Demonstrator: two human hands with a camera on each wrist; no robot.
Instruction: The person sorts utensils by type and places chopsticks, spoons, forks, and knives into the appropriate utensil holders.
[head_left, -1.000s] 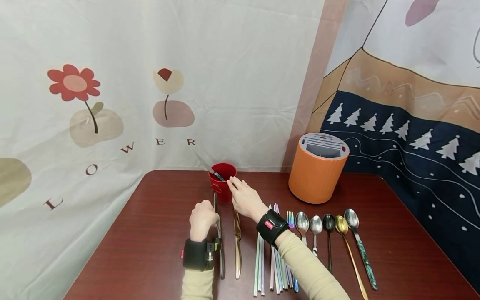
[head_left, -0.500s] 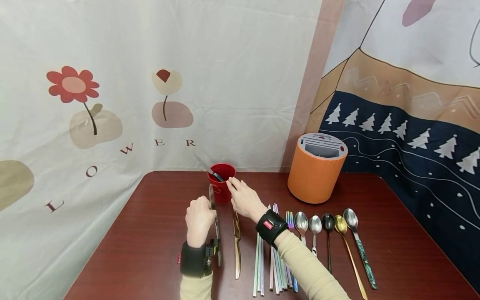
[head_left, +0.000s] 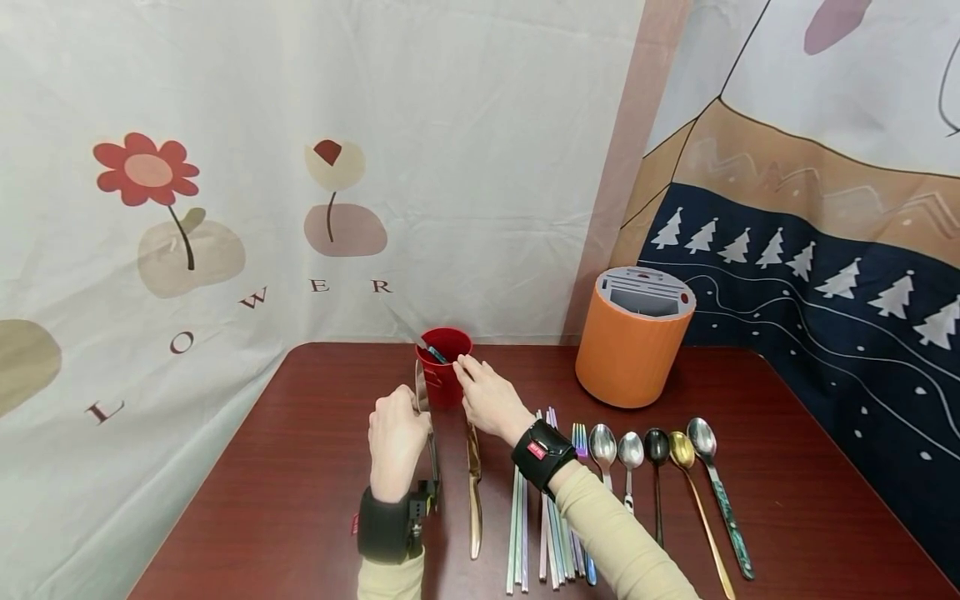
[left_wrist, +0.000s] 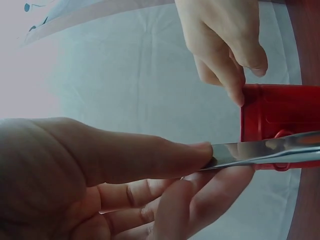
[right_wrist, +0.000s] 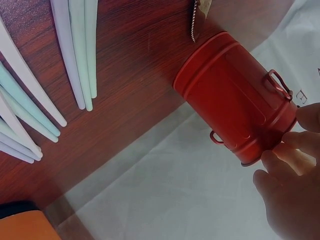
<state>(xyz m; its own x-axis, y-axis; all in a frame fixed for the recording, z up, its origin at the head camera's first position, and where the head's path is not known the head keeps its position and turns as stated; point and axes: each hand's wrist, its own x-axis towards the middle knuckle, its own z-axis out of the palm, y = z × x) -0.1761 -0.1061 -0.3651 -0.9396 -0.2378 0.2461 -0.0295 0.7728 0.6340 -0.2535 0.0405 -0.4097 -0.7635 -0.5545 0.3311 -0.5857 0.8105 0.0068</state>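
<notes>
While left hand (head_left: pixel 396 437) pinches one knife (head_left: pixel 422 392), right hand (head_left: pixel 491 400) fingertips touching one red cup (head_left: pixel 444 367), five spoons (head_left: pixel 657 446)

The left half of the bench (head_left: pixel 285 467) lies bare from its front edge to the back edge, so my left hand (head_left: pixel 397 442) has open passage there. At the middle of the back edge the red cup (head_left: pixel 444 367) stands in the way, my right hand (head_left: pixel 487 400) touching its rim. The orange holder (head_left: pixel 633 337) blocks the back edge further right. Along the front edge a knife (head_left: pixel 474 492), chopsticks (head_left: pixel 540 517) and spoons (head_left: pixel 660 467) lie close in rows. The right front corner is bare, hemmed by the curtain (head_left: pixel 825 292).
</notes>
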